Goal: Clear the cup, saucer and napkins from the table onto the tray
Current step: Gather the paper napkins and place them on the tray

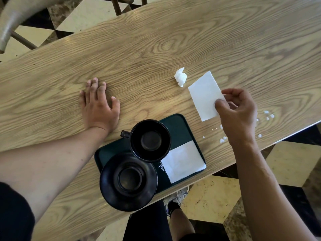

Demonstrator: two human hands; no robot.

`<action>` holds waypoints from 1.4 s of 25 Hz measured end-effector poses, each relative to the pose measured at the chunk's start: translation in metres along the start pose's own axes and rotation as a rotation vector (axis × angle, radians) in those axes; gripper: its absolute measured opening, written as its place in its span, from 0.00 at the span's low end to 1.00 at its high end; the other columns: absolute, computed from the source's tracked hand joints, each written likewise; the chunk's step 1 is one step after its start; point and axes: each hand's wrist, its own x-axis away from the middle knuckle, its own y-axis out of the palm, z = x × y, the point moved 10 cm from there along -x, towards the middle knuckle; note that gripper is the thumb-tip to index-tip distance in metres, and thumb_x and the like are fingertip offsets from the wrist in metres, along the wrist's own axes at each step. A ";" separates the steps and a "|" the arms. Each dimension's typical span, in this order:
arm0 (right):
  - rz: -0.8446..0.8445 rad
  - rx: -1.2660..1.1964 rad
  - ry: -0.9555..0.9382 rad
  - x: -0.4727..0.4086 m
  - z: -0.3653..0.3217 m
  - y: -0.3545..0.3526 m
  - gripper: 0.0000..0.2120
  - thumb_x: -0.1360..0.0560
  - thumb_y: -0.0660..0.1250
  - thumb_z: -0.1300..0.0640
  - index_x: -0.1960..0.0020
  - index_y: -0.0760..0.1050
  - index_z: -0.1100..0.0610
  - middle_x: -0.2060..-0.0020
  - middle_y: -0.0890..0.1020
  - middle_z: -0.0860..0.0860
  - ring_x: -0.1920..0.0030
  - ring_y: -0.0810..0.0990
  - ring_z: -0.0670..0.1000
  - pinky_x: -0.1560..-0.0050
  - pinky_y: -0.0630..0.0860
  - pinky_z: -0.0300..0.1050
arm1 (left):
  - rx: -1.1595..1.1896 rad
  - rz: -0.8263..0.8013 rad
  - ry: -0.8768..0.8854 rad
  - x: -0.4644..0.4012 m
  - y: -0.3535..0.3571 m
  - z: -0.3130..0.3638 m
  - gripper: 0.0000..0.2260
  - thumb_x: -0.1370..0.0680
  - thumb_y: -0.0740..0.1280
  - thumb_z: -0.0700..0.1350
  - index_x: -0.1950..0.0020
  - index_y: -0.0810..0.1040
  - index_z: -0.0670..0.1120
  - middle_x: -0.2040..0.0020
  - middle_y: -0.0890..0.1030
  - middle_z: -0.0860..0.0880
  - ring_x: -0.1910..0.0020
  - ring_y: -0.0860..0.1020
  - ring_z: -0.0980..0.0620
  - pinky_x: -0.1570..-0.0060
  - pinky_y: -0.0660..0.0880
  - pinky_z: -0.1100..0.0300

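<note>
A dark green tray (pixel 180 126) lies at the table's near edge. On it stand a black cup (pixel 150 140) and a black saucer (pixel 128 181), and a flat white napkin (pixel 183 162) lies on its right part. My right hand (pixel 238 112) pinches a second flat white napkin (pixel 204 95) just above the table, right of the tray. A crumpled white napkin (pixel 181 77) sits on the wood beyond it. My left hand (pixel 99 103) rests flat on the table, left of the tray, fingers spread, holding nothing.
Small white paper scraps (pixel 223 140) are scattered on the wooden table (pixel 156 49) near its right edge. A chair (pixel 15 20) stands beyond the far left edge. My legs and a shoe (pixel 175 199) show below the near edge, over a checkered floor.
</note>
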 end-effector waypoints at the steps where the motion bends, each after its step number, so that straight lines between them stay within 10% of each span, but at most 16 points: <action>1: -0.054 -0.030 0.009 0.005 0.000 0.001 0.13 0.29 0.72 0.62 0.50 0.81 0.47 0.60 0.84 0.43 0.60 0.86 0.41 0.68 0.76 0.33 | -0.002 0.002 0.000 0.000 0.000 0.000 0.28 0.20 0.55 0.54 0.23 0.67 0.43 0.17 0.61 0.42 0.17 0.54 0.45 0.18 0.46 0.43; 13: -0.458 -0.447 0.220 0.069 0.034 0.000 0.08 0.33 0.81 0.54 0.55 0.86 0.51 0.56 0.87 0.49 0.55 0.86 0.49 0.57 0.83 0.45 | 0.017 0.018 0.004 0.001 0.000 0.000 0.27 0.20 0.57 0.53 0.23 0.68 0.43 0.18 0.62 0.42 0.17 0.55 0.44 0.18 0.47 0.43; 17: -0.394 -0.189 0.425 0.074 0.081 -0.015 0.08 0.28 0.78 0.56 0.49 0.87 0.55 0.52 0.90 0.52 0.52 0.89 0.52 0.56 0.85 0.44 | 0.029 0.016 0.003 0.000 -0.001 0.000 0.27 0.20 0.56 0.53 0.23 0.68 0.43 0.18 0.62 0.42 0.17 0.55 0.44 0.19 0.46 0.43; 27: -0.291 0.370 0.142 0.060 0.059 -0.041 0.12 0.22 0.71 0.56 0.51 0.82 0.38 0.58 0.84 0.32 0.57 0.82 0.35 0.63 0.73 0.32 | 0.033 0.026 0.015 0.000 0.001 0.000 0.27 0.20 0.57 0.53 0.24 0.68 0.42 0.18 0.63 0.41 0.17 0.55 0.43 0.19 0.47 0.41; 35: -0.524 0.024 0.231 0.079 0.044 -0.019 0.11 0.22 0.74 0.61 0.48 0.86 0.45 0.55 0.89 0.50 0.58 0.88 0.48 0.62 0.84 0.42 | 0.027 0.039 0.030 -0.001 0.002 -0.001 0.26 0.20 0.58 0.52 0.24 0.68 0.42 0.18 0.63 0.40 0.17 0.56 0.43 0.19 0.49 0.40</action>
